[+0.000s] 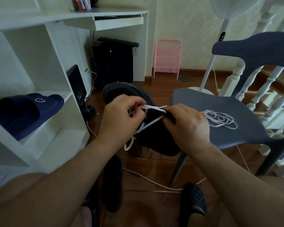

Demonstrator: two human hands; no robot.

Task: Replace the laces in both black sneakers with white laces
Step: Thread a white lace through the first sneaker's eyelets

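Note:
A black sneaker (pixel 125 92) is held up in front of me, its toe pointing away, with a white lace (pixel 152 122) crossing its eyelets. My left hand (pixel 120 118) pinches the lace near the upper eyelets. My right hand (pixel 187 125) grips the sneaker's right eyelet edge together with the lace. A loop of the lace (pixel 129 145) hangs below my left hand. A second white lace (pixel 220 119) lies coiled on the seat of the grey chair (pixel 203 102). Another black sneaker (pixel 112 182) lies on the floor between my legs.
White shelving (pixel 44 82) stands at the left with dark blue slippers (pixel 28 112) on a shelf. A white cable (pixel 147 179) runs over the wooden floor. A pink rack (pixel 167 58), a fan stand (pixel 208 68) and white balusters (pixel 267 89) are behind the chair.

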